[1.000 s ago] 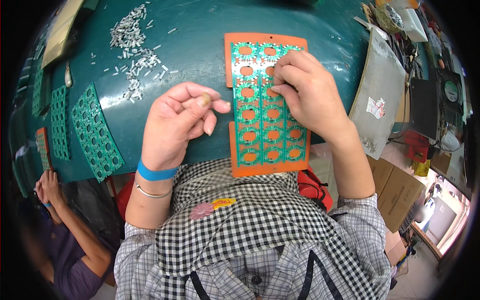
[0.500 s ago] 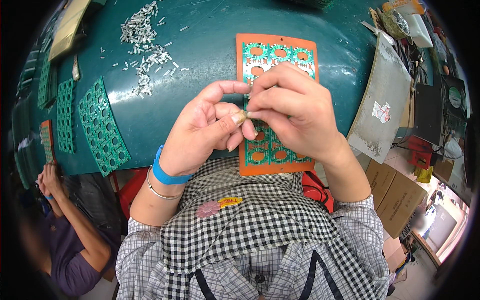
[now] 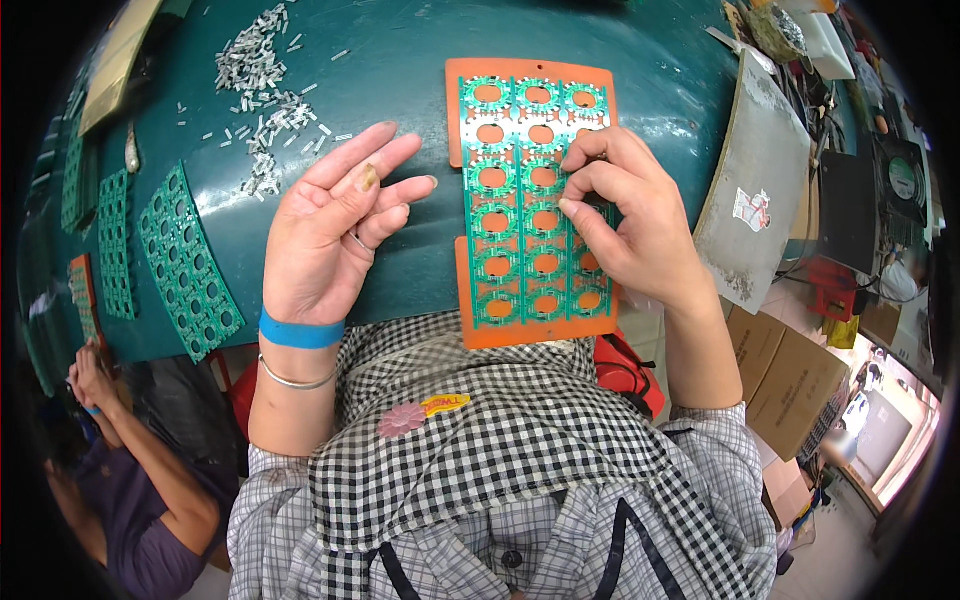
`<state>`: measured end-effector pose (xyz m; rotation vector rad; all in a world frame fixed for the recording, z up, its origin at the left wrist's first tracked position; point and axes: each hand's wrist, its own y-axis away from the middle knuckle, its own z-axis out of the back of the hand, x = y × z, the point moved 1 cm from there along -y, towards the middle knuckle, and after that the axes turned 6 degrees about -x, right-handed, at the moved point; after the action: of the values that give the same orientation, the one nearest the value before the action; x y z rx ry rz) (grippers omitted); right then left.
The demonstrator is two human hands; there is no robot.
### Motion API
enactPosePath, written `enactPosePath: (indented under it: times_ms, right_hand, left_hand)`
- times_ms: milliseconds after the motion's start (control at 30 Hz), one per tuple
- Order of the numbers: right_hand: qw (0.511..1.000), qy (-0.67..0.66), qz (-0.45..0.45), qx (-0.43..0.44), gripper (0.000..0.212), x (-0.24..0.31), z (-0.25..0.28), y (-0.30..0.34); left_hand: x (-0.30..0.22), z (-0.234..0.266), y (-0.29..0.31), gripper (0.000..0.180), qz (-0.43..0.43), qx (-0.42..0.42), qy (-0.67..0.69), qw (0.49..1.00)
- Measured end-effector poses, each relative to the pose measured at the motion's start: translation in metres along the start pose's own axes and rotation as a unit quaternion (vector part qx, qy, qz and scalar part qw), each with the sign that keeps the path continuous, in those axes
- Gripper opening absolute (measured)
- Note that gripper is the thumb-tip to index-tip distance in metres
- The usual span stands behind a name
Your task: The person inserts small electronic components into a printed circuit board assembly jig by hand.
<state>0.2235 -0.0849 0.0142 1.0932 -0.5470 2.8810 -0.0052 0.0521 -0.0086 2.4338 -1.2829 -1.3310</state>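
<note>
A green circuit board panel (image 3: 519, 230) with rows of round openings lies on an orange backing plate (image 3: 540, 335) in front of me. Over the panel's right side, my right hand (image 3: 645, 225) is closed, its thumb and fingers drawn together near the middle column. Whatever is pinched there is too small to make out. To the left of the panel my left hand (image 3: 322, 235) is raised off the table, palm up and fingers stretched out. It wears a blue wristband (image 3: 300, 331), and its thumb tip looks yellowish.
Small pale pieces (image 3: 262, 110) lie heaped at the far left of the green table (image 3: 400, 50). More board panels (image 3: 190, 260) lie left. A grey worn panel (image 3: 755, 190) and a cardboard box (image 3: 790, 385) stand right. A co-worker's hands (image 3: 93, 378) show at lower left.
My hands, which were together above the panel, have parted. The left has moved left and opened out; the right has stayed over the panel's right side. The view has shifted slightly.
</note>
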Motion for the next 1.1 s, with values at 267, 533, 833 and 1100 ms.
enactPosePath:
  times_ms: [267,533,833,1100]
  right_hand:
    - [1.0,-0.008,0.002,-0.008,0.012,0.0,0.0,0.0]
    - [1.0,0.003,0.009,0.009,0.014,0.0,0.002,0.0]
    - [0.997,0.044,0.065,0.002,0.015,0.001,-0.001,-0.006]
    - [0.994,0.084,0.063,0.0,0.015,0.004,-0.006,-0.005]
  left_hand:
    - [0.004,0.01,-0.003,0.037,0.014,0.014,0.004,1.0]
    - [0.005,-0.001,-0.001,0.034,0.004,0.032,-0.028,0.999]
    - [0.007,-0.003,0.004,0.023,-0.015,0.051,-0.105,0.993]
    - [0.011,-0.013,0.012,0.011,-0.061,0.03,-0.255,0.965]
